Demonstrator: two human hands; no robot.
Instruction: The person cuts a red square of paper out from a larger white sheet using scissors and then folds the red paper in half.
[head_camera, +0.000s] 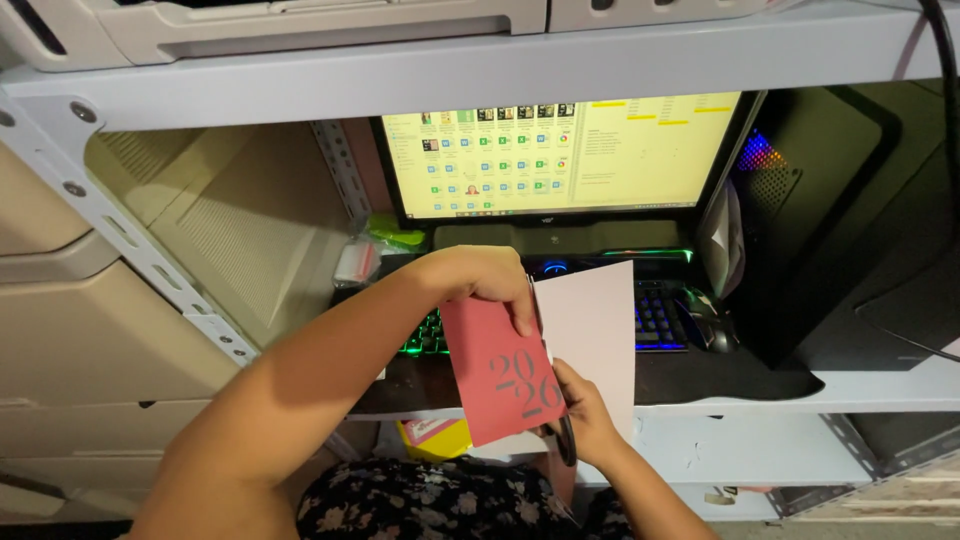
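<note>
My left hand (490, 282) grips the top edge of a red card (498, 372) with grey printed figures, holding it upright in front of me. Behind the card stands a white sheet (592, 330), its upper right part showing. My right hand (585, 415) sits at the lower right of the red card, fingers closed around dark scissor handles (566, 440), with the thumb against the card's edge. The scissor blades are hidden behind the paper.
A lit monitor (560, 150) stands on a grey metal shelf, with a backlit keyboard (655, 320) and a mouse (712, 330) below it. A black computer case (840, 220) is at the right. Beige machine panels (200, 230) fill the left. A yellow object (440, 437) lies under the shelf.
</note>
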